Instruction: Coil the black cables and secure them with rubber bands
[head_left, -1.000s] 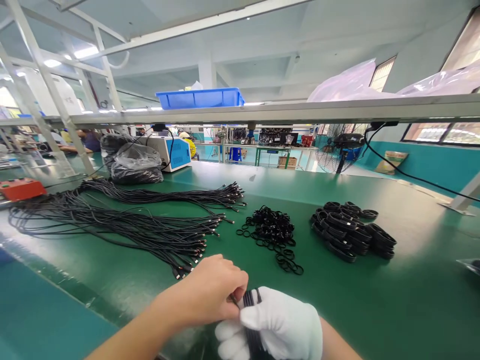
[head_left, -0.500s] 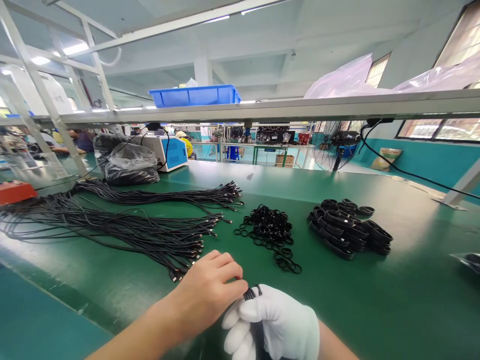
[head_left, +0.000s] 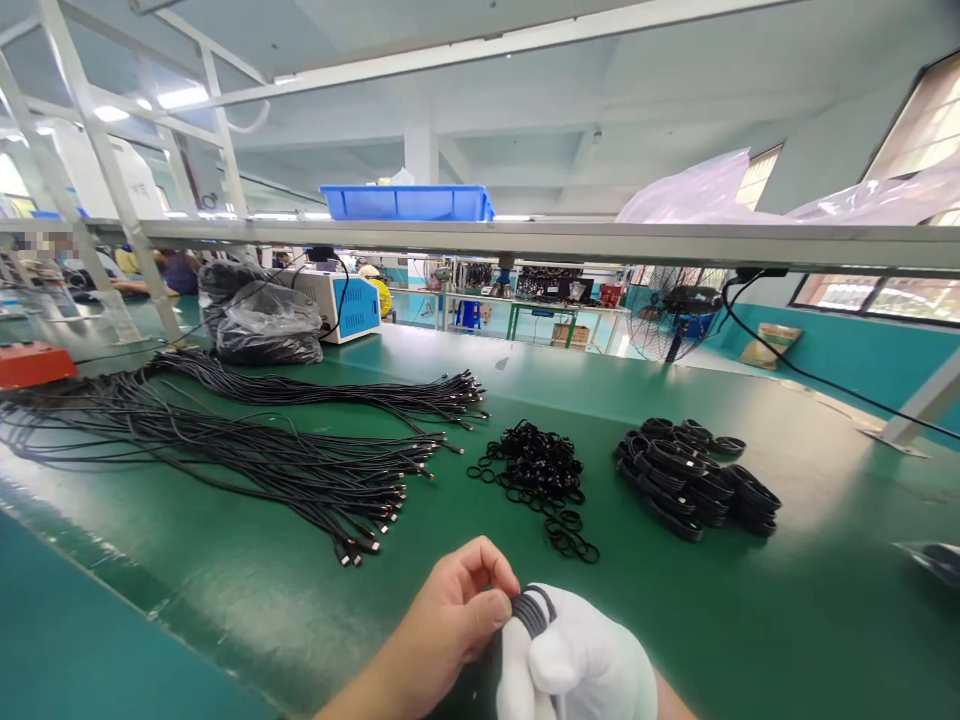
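Observation:
A black USB cable (head_left: pixel 529 612), wound into a tight coil, is gripped by my right hand (head_left: pixel 581 655), which wears a white glove. My bare left hand (head_left: pixel 465 615) closes its thumb and fingers on the coil's left edge. The lower part of the coil is hidden behind the gloved fingers. Just beyond my hands lies a pile of small black rings (head_left: pixel 536 462), a few of them loose at its near side. Coiled black cables (head_left: pixel 694 475) are stacked to the right of the rings.
Two bundles of straight black cables (head_left: pixel 285 465) spread over the left of the green table (head_left: pixel 450 520). Behind them are a plastic-bagged bundle (head_left: pixel 270 320) and a blue-and-white machine (head_left: pixel 352 305). A shelf (head_left: pixel 562 238) with a blue tray (head_left: pixel 409 203) crosses above; a fan (head_left: pixel 667 305) stands beyond.
My left hand has shifted right and turned, its fingers now on the coil's edge. The gloved hand has moved slightly right and still holds the coil. The camera view has tilted a little.

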